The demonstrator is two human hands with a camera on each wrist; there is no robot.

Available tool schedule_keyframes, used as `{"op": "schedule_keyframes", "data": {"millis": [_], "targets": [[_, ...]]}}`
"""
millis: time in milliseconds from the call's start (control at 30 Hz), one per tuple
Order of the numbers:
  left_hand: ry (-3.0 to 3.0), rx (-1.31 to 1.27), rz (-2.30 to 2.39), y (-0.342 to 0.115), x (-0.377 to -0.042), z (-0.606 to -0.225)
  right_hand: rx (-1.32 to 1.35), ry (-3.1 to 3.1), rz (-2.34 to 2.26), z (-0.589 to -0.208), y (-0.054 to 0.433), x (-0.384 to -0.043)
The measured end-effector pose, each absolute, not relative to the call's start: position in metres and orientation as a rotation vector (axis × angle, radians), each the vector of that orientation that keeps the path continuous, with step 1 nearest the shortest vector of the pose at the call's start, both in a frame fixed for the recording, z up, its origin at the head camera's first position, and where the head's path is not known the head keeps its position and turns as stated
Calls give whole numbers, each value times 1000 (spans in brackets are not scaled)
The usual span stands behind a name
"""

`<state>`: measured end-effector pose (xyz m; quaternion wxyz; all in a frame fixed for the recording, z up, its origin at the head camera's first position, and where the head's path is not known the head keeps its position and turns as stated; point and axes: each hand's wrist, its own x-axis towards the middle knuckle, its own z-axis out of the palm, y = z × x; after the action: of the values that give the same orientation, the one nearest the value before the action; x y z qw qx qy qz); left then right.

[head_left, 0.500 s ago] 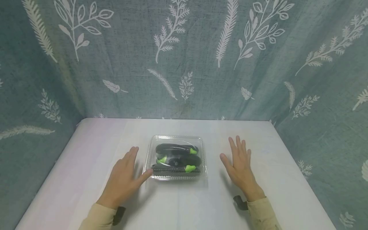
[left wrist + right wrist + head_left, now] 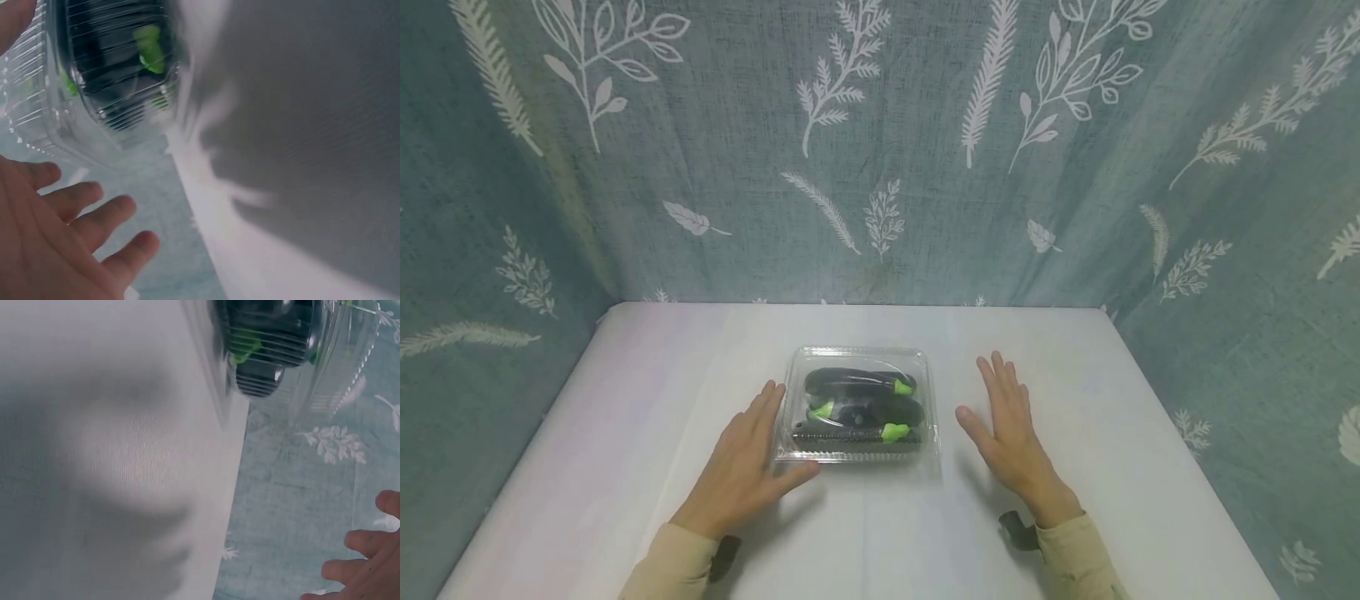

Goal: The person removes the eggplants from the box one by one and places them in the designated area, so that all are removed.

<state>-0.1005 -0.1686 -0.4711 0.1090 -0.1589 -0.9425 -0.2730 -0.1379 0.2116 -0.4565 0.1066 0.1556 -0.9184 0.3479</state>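
Note:
A clear plastic clamshell box [image 2: 857,356] stands with its lid down in the middle of the table. Inside lie several dark eggplants [image 2: 850,383] with bright green caps. My left hand [image 2: 737,458] is at the box's left side, fingers straight and thumb spread by the front left corner; whether it touches the box I cannot tell. In the left wrist view its fingers [image 2: 103,222] are a little apart from the box wall. My right hand [image 2: 1007,433] hovers to the right of the box with straight fingers, holding nothing, a gap between it and the box.
The white-covered table [image 2: 865,533] reaches back to a grey-green curtain [image 2: 737,267] with white leaf prints. The same cloth hangs along the left and right sides. A dark wrist-worn device [image 2: 1018,531] sits below the right hand.
Both hands have moved inward towards the box, the left hand to the right and the right hand to the left. The box stays in place; the head view has tilted slightly.

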Motion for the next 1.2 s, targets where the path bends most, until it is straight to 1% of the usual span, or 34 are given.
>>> {"op": "schedule_keyframes", "data": {"millis": [333, 667, 933, 1200], "targets": [[-2690, -547, -806, -168, -104, -479, 578, -2732, 1115, -457, 193, -129], [-2715, -564, -829, -165, -103, -477, 766, -2844, 1017, -466, 168, -120], [-2665, -596, -807, -163, -107, -476, 802, -2840, 1038, -472, 160, -122], [-2698, -575, -891, -163, -108, -475, 751, -2824, 1050, -476, 157, -122]]}}
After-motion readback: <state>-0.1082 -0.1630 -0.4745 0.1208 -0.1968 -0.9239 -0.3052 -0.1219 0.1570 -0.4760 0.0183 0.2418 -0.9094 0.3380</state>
